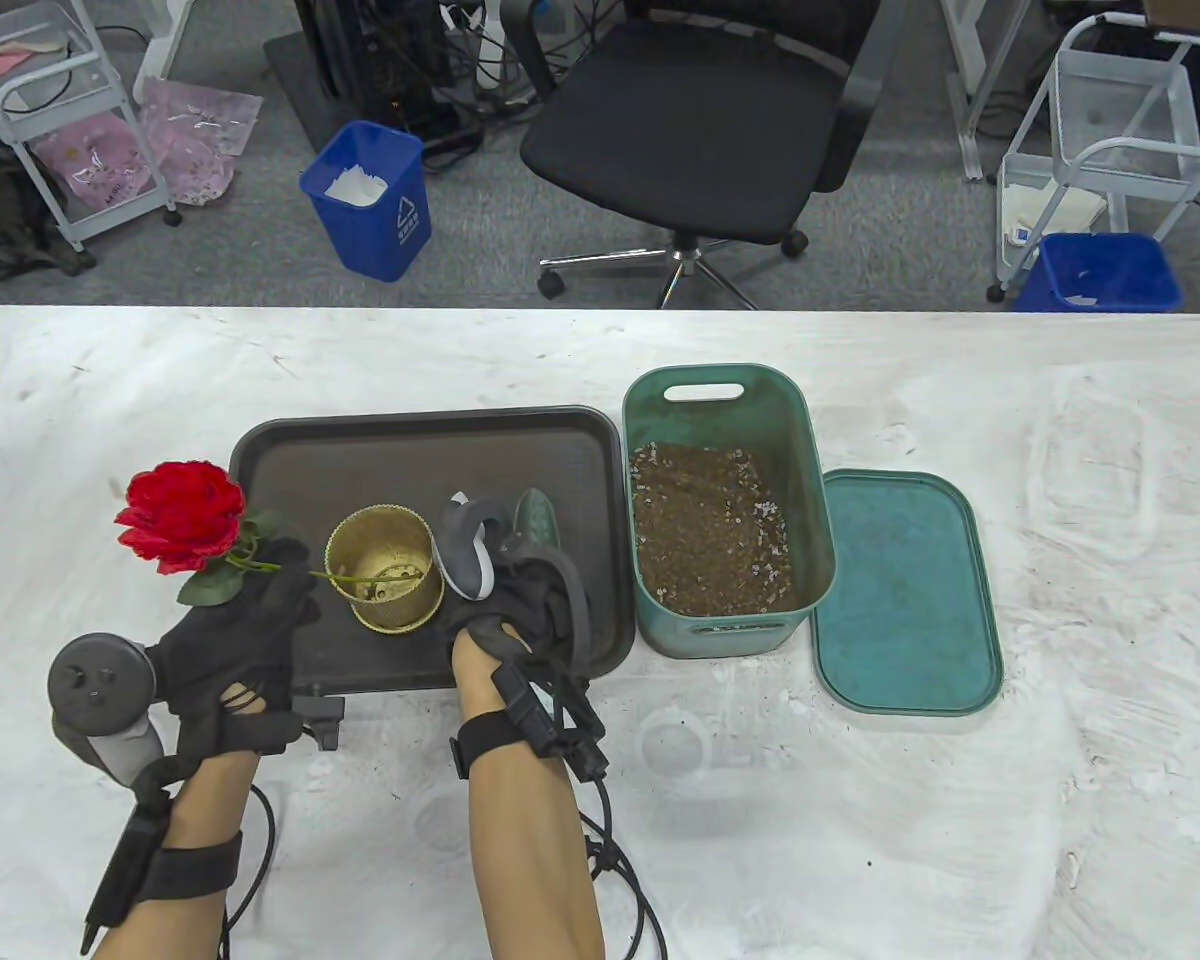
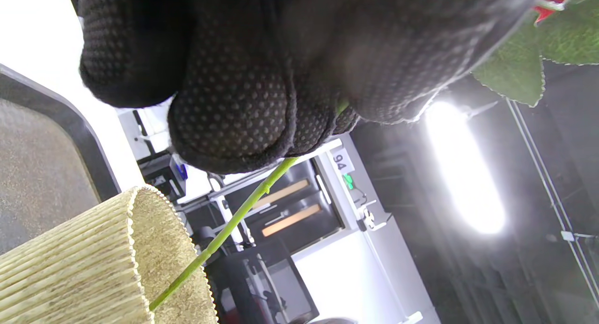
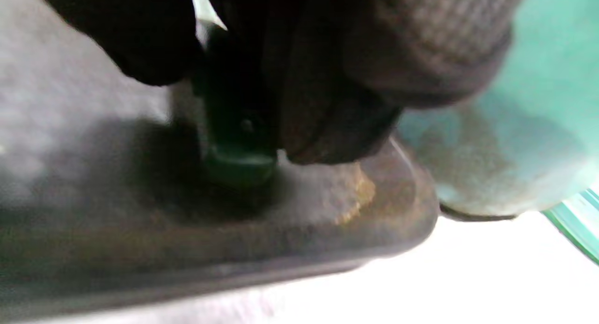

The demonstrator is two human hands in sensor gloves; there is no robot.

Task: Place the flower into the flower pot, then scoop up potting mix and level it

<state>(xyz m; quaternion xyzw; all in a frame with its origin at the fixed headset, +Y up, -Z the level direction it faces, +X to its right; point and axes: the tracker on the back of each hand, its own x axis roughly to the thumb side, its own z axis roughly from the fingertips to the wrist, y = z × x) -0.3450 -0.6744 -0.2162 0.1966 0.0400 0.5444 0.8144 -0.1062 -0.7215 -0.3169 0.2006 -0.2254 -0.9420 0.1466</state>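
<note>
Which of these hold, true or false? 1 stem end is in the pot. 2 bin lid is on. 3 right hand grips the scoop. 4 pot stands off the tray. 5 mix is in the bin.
1. True: the left hand holds the flower with its stem end inside the pot.
2. False: the lid lies on the table beside the bin.
3. True: the right hand grips the scoop.
4. False: the pot stands on the tray.
5. True: mix fills the bin's bottom.

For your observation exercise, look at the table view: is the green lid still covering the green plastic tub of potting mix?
No, the flat green lid lies on the table right of the open green plastic tub, whose brown potting mix is exposed.
</note>
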